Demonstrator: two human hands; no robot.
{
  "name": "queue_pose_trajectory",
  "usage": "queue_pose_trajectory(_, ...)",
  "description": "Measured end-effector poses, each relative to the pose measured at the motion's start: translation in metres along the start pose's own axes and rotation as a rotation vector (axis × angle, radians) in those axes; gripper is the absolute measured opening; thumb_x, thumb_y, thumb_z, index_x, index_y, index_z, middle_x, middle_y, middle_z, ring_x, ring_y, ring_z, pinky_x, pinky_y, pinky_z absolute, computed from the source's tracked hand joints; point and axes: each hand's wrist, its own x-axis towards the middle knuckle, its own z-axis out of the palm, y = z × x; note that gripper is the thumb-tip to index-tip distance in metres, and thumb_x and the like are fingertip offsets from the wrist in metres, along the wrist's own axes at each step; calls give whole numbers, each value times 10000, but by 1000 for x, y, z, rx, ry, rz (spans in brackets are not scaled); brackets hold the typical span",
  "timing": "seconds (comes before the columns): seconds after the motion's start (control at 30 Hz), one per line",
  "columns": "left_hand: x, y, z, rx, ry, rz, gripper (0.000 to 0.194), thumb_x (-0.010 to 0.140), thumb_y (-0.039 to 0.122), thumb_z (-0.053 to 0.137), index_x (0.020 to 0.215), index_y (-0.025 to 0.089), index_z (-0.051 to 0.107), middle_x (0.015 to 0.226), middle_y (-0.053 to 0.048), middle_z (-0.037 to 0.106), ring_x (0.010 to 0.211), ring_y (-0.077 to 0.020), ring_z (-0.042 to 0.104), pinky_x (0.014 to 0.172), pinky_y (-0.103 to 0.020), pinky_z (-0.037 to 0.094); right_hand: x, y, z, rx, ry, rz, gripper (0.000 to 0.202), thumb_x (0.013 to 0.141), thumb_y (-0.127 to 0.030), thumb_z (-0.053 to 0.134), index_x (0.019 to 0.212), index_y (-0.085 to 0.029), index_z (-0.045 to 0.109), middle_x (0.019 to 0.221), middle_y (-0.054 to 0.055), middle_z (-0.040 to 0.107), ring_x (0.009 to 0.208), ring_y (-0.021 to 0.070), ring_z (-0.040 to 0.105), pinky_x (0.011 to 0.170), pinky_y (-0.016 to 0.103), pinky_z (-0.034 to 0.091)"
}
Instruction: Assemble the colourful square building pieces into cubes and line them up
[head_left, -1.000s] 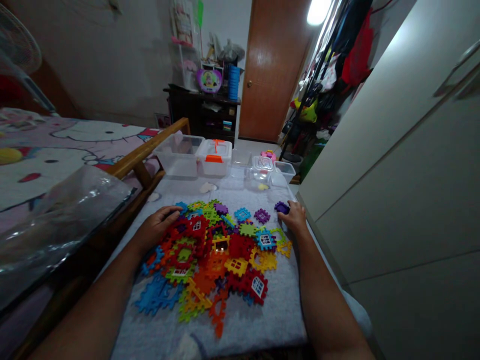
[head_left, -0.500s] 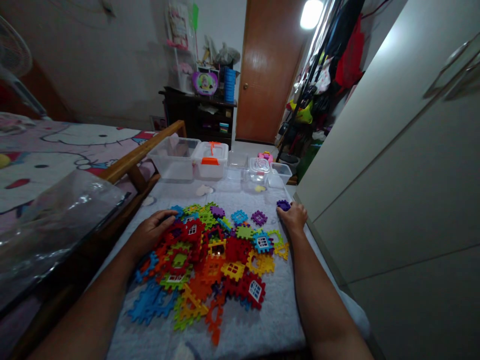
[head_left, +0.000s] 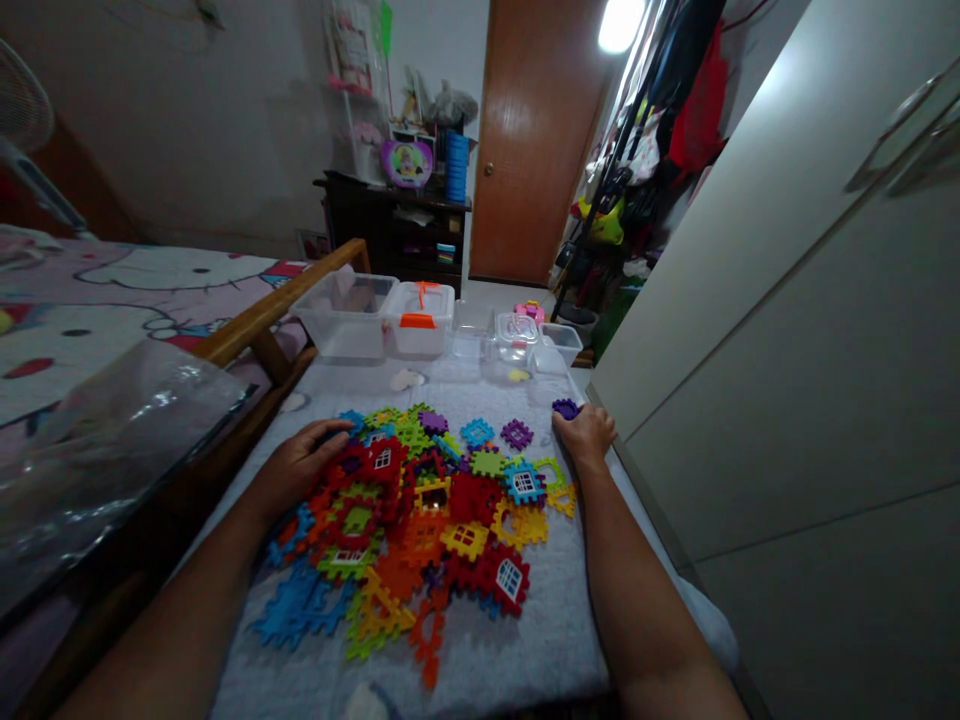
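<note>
A heap of toothed plastic building tiles [head_left: 424, 540] in red, orange, yellow, green, blue and purple lies on the cloth-covered surface [head_left: 555, 640]. My left hand [head_left: 307, 460] rests over the heap's far left edge, its fingers stretched toward a blue tile [head_left: 351, 422]. Whether its fingertips press on a tile I cannot tell. To the right of the heap, my right hand [head_left: 589, 432] pinches a dark purple building tile [head_left: 565, 409] by the surface's right edge. Two loose tiles, one light blue [head_left: 477, 432] and one purple with an open middle [head_left: 517, 433], lie between my hands.
Along the far edge stand a large clear bin [head_left: 349, 335], a lidded box with orange clips [head_left: 420, 335] and smaller clear containers [head_left: 516, 338]. A wooden bed rail [head_left: 289, 300] and a plastic bag [head_left: 127, 430] border the left. A pale cabinet [head_left: 787, 400] closes the right side.
The view has shifted very slightly. Both hands keep their places, the right one still on the dark purple tile, and the heap looks the same.
</note>
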Motion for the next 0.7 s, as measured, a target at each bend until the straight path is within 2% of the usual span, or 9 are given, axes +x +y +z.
queue_pose_trajectory(0.23,-1,6,0,-7,34,40,630,777,734,524,1078,218,723,1156,-76,717,1082,-314,655,1053,-429,455,0,0,1,16,19,-23,558,797,-526,608,1170,-113,661,1181,218,624,1142,375,541,947,473,407)
queue_pose_trajectory(0.4,-1,5,0,-6,25,45,626,782,731,521,1078,217,722,1162,-82,715,1082,-316,653,1059,-437,451,-1,-1,0,1,-25,-17,556,808,-511,599,1183,-105,657,1217,227,600,1169,376,522,964,476,392)
queue_pose_trajectory(0.7,-3,7,-1,3,8,44,628,800,717,513,1104,203,706,1199,-92,698,1119,-313,639,1074,-435,437,-4,-1,-2,-11,-8,2,583,817,-524,589,1199,-87,648,1233,245,585,1176,393,514,958,490,400)
